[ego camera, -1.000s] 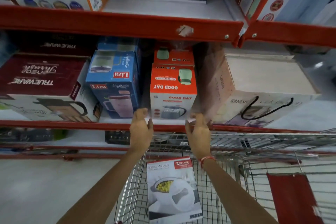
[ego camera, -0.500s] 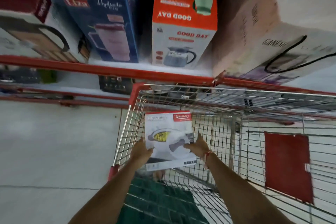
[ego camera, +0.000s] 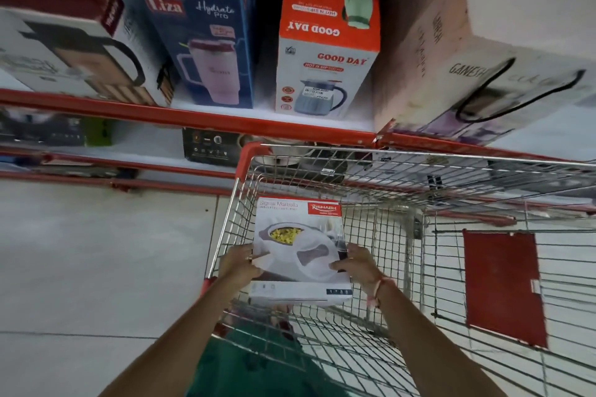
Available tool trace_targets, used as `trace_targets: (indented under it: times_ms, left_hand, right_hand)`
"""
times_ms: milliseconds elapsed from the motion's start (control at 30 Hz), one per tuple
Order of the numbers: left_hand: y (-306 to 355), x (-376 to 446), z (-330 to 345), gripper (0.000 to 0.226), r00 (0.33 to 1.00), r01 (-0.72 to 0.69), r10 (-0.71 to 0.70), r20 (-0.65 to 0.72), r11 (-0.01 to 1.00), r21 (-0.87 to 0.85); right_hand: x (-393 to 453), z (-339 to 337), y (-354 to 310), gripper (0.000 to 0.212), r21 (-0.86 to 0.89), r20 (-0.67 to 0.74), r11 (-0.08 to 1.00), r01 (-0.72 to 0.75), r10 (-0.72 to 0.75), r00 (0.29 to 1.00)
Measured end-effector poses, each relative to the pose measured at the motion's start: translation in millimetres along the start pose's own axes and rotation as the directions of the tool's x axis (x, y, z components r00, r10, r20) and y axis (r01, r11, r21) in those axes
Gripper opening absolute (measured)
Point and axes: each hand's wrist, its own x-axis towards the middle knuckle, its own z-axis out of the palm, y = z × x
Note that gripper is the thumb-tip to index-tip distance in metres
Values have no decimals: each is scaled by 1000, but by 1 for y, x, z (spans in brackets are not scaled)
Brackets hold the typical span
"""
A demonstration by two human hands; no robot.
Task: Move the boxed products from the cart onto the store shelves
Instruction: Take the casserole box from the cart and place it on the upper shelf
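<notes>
Head view: left hand [ego camera: 240,263] and right hand [ego camera: 358,263] clasp casserole box [ego camera: 298,242] edges.

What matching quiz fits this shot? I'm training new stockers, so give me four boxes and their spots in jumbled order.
Boxes:
1. Rishabh box
2. Liza box
3. Good Day box
4. Ganesh box

Spots:
A. shelf, far right, tilted
B. between both hands, in the cart
C. shelf, right of the blue one
D. shelf, left of the orange one

Pairs: 1-B, 2-D, 3-C, 4-A
</notes>
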Motion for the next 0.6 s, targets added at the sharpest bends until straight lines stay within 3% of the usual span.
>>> trace_targets:
  times_ms: [133, 300, 467, 600]
  left_hand:
    - [6, -38, -17, 57, 991, -116, 102, -91, 979, -168]
    - [13, -84, -57, 56, 949, -279, 212, -233, 908, -312]
    - [28, -119, -100, 54, 895, -429, 290, -339, 770, -472]
    - [49, -133, -124, 57, 825, -543, 346, -447, 701, -462]
  right_hand:
    - [-50, -12, -12, 64, -16, -83, 991, 130, -131, 988]
    - [-129, -27, -36, 53, 52, -178, 956, 288, -275, 945]
    - [-184, -29, -73, 53, -26, -313, 866, 499, -481, 819]
    - [-207, -30, -101, 53, -45, -369, 795, 605, -576, 729]
